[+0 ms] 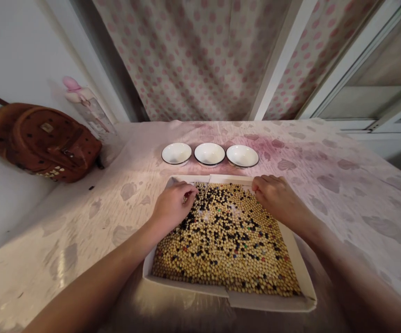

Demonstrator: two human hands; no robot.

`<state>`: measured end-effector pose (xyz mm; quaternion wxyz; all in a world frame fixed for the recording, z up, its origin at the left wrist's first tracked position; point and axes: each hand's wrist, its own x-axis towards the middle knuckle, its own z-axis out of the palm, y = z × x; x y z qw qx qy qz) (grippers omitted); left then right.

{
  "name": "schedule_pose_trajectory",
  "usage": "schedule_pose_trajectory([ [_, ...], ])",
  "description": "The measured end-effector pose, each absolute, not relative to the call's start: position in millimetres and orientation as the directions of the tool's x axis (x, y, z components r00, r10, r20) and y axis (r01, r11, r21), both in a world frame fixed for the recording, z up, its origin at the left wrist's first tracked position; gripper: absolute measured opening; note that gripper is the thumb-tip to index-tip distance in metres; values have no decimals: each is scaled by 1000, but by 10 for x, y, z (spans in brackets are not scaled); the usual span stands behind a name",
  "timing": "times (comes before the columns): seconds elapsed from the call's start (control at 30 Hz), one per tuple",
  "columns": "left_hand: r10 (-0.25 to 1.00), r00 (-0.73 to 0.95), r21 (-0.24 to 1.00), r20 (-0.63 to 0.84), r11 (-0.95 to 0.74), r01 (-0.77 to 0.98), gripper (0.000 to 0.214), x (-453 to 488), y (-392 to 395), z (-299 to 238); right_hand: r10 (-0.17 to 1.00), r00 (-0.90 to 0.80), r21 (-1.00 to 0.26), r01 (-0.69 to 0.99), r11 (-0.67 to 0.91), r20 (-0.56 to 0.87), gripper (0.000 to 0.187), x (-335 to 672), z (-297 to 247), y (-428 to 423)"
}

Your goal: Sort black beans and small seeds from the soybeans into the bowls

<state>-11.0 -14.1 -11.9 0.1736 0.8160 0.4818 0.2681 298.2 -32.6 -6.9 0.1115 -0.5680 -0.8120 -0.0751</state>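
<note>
A white cardboard tray holds a dense layer of pale soybeans, mixed with black beans and a few small coloured beads. My left hand sits over the tray's far left part, with its curled fingers down among the beans and black beans. Whether those fingertips hold anything is hidden. My right hand rests at the far right corner of the layer, its fingers together and curled against the beans.
Several white bowls with dark rims, the middle one, stand in a row beyond the tray on a stained, leaf-patterned cloth. A brown studded backpack leans at the left, by a wall. A polka-dot curtain hangs behind.
</note>
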Motion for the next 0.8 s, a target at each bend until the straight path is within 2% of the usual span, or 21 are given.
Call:
schedule_pose_trajectory([
  [0.2,874,392,531,288,-486,694,17,-104,-153,-112,852,-162,-208,931,299,498,13,3112,29,71],
  [0.4,864,372,496,341,-501,709,17,-104,-134,-108,876,-52,-333,912,237,480,13,3128,-142,496],
  [0.63,911,325,378,253,-403,833,25,-125,-133,-133,839,-37,-368,888,277,543,17,3215,-267,483],
  [0.8,943,275,347,190,-326,879,29,-171,-113,-115,813,-24,-372,881,292,582,20,3281,-227,350],
])
